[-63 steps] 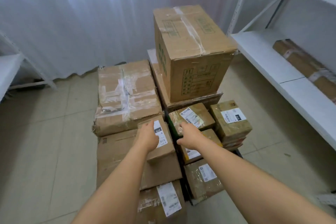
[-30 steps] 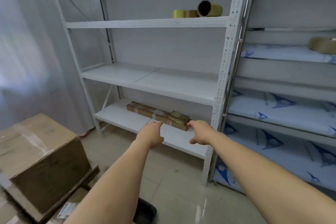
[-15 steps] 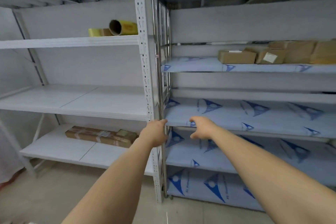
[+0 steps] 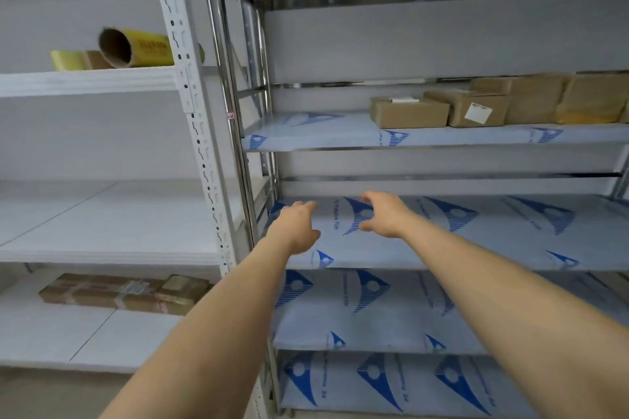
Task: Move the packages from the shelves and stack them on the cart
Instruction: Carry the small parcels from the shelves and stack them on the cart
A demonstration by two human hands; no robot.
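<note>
Several brown cardboard packages stand in a row on an upper shelf of the right-hand rack, up and to the right of my hands. A long flat taped package lies on the low shelf of the white rack at the left. My left hand and my right hand are both stretched forward over the bare middle shelf, fingers loosely curled, holding nothing. The cart is out of view.
A white perforated upright and a steel post divide the two racks. Yellow rolls of film lie on the left rack's upper shelf. The right rack's shelves carry film printed with blue triangles.
The view has swung from the cart's stacked boxes to the shelving and moved closer and right. Both hands let go of the boxes on the cart and now reach empty toward the right rack.
</note>
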